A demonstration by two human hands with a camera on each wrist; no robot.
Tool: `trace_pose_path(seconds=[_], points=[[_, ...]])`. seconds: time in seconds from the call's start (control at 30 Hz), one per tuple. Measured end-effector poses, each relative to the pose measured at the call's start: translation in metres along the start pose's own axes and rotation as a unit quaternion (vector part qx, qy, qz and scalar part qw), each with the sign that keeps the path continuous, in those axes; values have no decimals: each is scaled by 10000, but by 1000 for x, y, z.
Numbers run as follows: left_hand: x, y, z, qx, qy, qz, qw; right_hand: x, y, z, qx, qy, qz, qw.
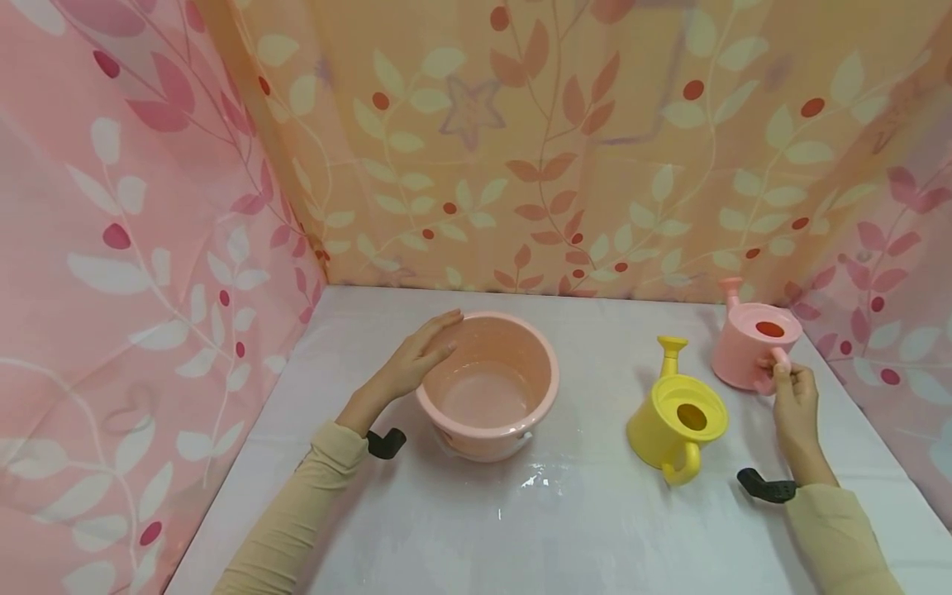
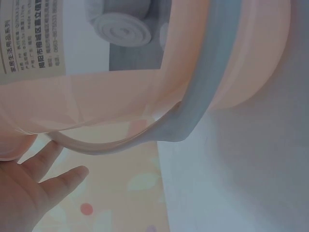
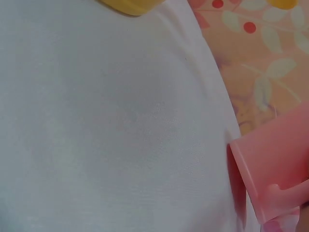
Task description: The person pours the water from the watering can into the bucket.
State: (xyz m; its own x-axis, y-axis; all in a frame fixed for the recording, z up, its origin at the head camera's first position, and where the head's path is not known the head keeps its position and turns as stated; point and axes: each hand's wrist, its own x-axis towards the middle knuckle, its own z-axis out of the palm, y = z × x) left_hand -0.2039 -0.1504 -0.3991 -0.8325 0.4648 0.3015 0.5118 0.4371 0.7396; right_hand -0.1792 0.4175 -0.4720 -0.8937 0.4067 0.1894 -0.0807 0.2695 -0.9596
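Bare table (image 1: 521, 529) lies open in front, while the basin (image 1: 488, 384), yellow can (image 1: 677, 417) and pink can (image 1: 751, 335) stand across the middle, curtains (image 1: 134, 248) closing three sides.

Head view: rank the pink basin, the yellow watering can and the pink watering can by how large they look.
1. Pink basin, plainly the largest.
2. and 3. Yellow watering can and pink watering can look about alike. The yellow one appears slightly bigger, but it stands nearer the camera, so I would not rank them.
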Motion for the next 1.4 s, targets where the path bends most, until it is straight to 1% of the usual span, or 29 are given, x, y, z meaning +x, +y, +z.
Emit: trace_pose_path(seconds=[0.2, 0.5, 0.8, 0.87, 1.03, 1.13, 1.17, 1.23, 1.3, 1.33, 1.4], points=[[1, 2, 0, -12, 15, 15, 10000, 1, 5, -1, 256, -4, -105, 9996], [1, 1, 1, -34, 32, -9, 10000, -1, 5, -8, 380, -179, 287, 9987], [1, 0, 2, -76, 84, 65, 9999, -3, 9, -12, 236, -197, 358, 9989], [1, 0, 2, -76, 71, 46, 9999, -4, 11, -14, 238, -204, 354, 9989], [1, -1, 2, -85, 83, 37, 9999, -6, 14, -15, 454, -189, 266, 9984], [1, -1, 1, -95, 88, 60, 9999, -7, 15, -16, 339, -226, 206, 9990], [1, 0, 1, -82, 86, 64, 9999, -7, 15, -17, 219, -230, 183, 9993], [1, 1, 1, -67, 83, 73, 9999, -8, 15, -17, 242, -229, 157, 9993], [0, 5, 1, -101, 89, 66, 9999, -8, 16, -18, 399, -243, 105, 9989], [0, 7, 1, -143, 90, 55, 9998, -8, 16, -19, 486, -267, 64, 9984], [-2, 17, -2, -205, 74, 33, 9998, -9, 16, -21, 523, -350, -35, 9980]])
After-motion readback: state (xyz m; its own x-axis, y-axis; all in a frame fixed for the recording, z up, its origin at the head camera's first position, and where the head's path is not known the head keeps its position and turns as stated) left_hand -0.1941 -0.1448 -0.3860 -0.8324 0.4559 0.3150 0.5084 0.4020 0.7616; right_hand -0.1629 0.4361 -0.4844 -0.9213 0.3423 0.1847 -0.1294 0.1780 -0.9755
